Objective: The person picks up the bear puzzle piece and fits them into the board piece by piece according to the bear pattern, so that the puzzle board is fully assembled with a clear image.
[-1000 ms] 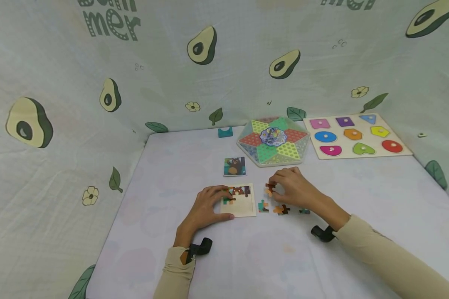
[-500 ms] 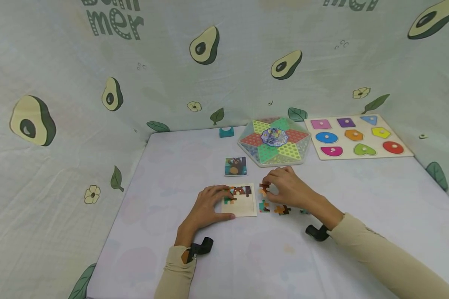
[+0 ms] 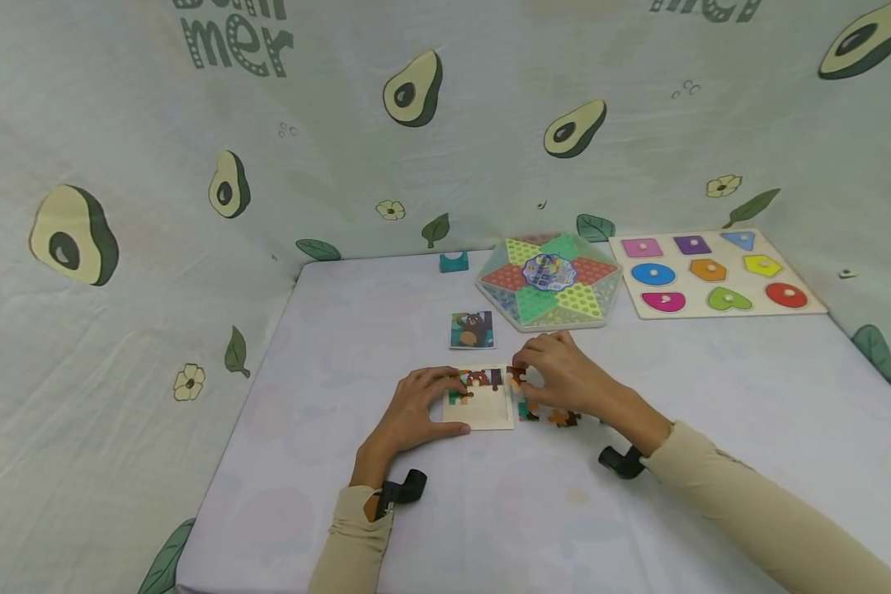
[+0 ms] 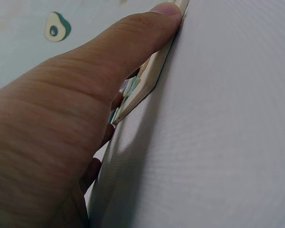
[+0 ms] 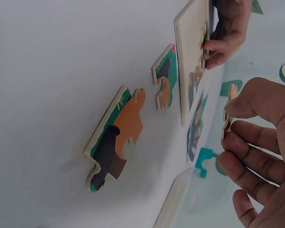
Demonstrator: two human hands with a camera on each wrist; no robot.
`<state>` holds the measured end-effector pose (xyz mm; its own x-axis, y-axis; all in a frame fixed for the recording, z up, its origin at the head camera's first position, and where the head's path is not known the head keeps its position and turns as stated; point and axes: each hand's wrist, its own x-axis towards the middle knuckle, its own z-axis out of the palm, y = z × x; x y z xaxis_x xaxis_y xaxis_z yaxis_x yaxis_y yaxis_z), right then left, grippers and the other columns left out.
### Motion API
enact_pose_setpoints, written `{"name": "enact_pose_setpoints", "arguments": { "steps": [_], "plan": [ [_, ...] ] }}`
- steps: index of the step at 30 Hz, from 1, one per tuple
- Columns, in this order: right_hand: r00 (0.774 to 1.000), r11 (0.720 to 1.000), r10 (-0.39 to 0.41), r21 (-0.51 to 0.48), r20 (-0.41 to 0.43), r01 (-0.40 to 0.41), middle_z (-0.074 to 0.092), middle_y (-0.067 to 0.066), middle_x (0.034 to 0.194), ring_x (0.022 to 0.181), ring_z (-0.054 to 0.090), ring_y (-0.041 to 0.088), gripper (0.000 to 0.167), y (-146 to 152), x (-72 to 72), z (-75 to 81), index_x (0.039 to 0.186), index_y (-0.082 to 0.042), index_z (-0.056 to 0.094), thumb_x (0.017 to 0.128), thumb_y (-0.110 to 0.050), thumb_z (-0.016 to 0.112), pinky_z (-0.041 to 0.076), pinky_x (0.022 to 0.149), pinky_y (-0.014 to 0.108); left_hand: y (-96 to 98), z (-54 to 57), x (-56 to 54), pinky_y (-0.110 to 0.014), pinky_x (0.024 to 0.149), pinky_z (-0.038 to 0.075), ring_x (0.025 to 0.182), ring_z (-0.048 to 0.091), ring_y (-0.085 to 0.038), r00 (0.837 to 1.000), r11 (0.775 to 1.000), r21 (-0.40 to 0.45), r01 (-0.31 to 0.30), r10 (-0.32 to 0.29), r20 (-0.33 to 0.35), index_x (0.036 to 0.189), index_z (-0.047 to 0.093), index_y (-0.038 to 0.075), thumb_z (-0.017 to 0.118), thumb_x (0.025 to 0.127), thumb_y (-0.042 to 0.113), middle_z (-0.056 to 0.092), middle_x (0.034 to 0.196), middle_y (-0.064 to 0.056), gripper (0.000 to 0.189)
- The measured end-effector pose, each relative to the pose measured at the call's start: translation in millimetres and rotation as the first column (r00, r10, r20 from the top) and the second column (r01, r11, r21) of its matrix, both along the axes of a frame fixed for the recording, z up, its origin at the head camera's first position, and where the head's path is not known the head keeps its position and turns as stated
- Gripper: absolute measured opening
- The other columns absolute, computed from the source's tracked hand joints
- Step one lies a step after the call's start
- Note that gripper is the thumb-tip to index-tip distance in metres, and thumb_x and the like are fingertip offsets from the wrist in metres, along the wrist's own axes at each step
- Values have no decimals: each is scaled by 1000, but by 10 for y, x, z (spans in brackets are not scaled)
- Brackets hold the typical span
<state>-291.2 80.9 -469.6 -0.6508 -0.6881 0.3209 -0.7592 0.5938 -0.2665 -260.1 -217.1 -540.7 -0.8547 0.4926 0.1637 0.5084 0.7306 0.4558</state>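
My left hand (image 3: 414, 406) holds a pale wooden puzzle board (image 3: 492, 415), with the thumb on its near edge and the fingers at its far left part. Several fitted jigsaw pieces with a bear's face (image 3: 478, 378) lie along the board's far side; the fingers hide some of them. Just right of the board, my right hand (image 3: 568, 378) pinches a brown and orange jigsaw piece (image 5: 232, 102) between thumb and fingertips, above the table. Below it lie a loose green and orange piece (image 5: 167, 81) and a larger orange, black and green piece or joined group (image 5: 116, 135).
A bear picture card (image 3: 472, 330) lies beyond the board. Farther back are a teal piece (image 3: 454, 262), a hexagonal star-patterned game board (image 3: 535, 304) and a shape peg board (image 3: 676, 309). An avocado-print cloth (image 3: 490, 181) hangs behind the table.
My right hand has moved left with the pinched jigsaw piece, up to the puzzle board's right edge. The left hand stays on the board. The head view has shifted slightly.
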Motion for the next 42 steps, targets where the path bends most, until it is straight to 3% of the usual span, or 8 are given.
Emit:
{"name": "enact_pose_setpoints", "arguments": {
  "steps": [42],
  "plan": [
    [997, 996, 71, 44, 8, -72, 67, -2, 98, 95, 61, 19, 22, -343, -27, -77, 103, -13, 73, 83, -20, 80, 41, 87, 44, -1, 29, -9, -52, 110, 29, 139, 35, -22, 1000, 1000, 1, 4, -4, 20, 130, 62, 34, 73, 80, 65, 43, 151, 7, 60]
  ]
}}
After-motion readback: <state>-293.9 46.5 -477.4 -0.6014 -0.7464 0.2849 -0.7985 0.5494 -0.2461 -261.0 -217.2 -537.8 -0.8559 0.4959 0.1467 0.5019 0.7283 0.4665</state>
